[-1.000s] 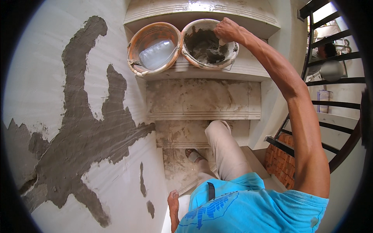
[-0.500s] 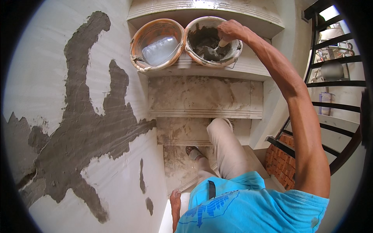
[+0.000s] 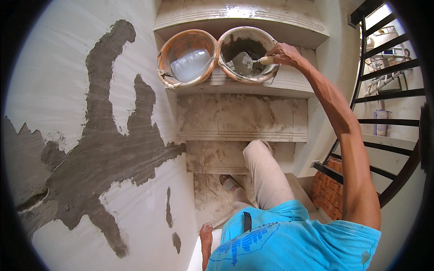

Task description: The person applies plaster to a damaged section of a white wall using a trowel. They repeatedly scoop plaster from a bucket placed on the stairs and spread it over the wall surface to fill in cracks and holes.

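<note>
My right hand is closed round the pale handle of a trowel at the right rim of a mortar-smeared bucket. The trowel's blade, coated in grey mortar, is inside the bucket over the wet mortar. Touching this bucket on its left, an orange-rimmed bucket holds a translucent plastic container. My left hand hangs low beside the wall, near my hip. Its fingers are too small and partly hidden to read, and nothing shows in it.
Both buckets stand on a stair tread. Grey mortar patches spread over the white wall on the left. A black-barred railing runs along the right, with a brown woven-looking object by its foot. My feet are on lower, dirt-stained steps.
My right hand has moved right, from inside the mortar bucket to its rim. The trowel has turned flatter, its blade now more in sight. The whole view has shifted slightly.
</note>
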`<state>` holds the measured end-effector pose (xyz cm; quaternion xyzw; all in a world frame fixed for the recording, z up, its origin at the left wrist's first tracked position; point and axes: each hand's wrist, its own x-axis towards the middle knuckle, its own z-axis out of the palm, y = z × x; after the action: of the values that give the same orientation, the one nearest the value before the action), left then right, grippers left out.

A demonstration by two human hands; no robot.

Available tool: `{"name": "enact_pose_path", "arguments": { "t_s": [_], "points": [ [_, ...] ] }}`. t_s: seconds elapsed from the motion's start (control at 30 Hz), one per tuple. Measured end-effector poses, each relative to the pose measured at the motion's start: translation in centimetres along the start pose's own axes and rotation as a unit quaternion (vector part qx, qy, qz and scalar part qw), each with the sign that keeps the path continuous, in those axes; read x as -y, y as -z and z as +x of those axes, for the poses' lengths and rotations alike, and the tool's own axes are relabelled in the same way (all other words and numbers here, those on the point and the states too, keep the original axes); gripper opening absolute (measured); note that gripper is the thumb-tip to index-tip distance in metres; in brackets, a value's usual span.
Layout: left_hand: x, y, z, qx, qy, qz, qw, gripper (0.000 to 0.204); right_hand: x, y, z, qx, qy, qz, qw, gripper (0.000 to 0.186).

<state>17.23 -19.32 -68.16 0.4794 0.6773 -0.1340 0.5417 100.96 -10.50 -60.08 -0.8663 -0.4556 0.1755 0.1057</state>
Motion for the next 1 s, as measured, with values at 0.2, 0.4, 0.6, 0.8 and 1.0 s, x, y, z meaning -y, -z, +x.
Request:
{"name": "enact_pose_path", "arguments": {
  "t_s": [0.2,0.4,0.6,0.8,1.0],
  "points": [
    [1.1,1.4,1.1,-0.007,-0.032,0.04,0.999,0.035,0.2,-0.5,-3.8,-0.013,-0.033,0.122,0.992,0.048],
    [0.6,2.3,0.4,-0.011,-0.038,0.031,0.999,0.039,-0.6,-2.7,-7.0,-0.058,-0.036,0.3,0.951,0.056],
    [1.0,3.3,0.4,-0.031,-0.058,0.021,0.998,0.04,0.6,-7.0,-10.6,-0.204,-0.038,0.454,0.866,0.051],
    [2.3,4.9,1.7,-0.03,-0.058,0.027,0.997,0.04,3.1,-8.1,-10.2,-0.208,-0.113,0.44,0.866,0.042],
    [3.1,4.9,0.6,-0.061,-0.089,0.04,0.993,0.041,4.8,-8.6,-11.2,-0.193,-0.159,0.424,0.871,0.04]
  ]
}}
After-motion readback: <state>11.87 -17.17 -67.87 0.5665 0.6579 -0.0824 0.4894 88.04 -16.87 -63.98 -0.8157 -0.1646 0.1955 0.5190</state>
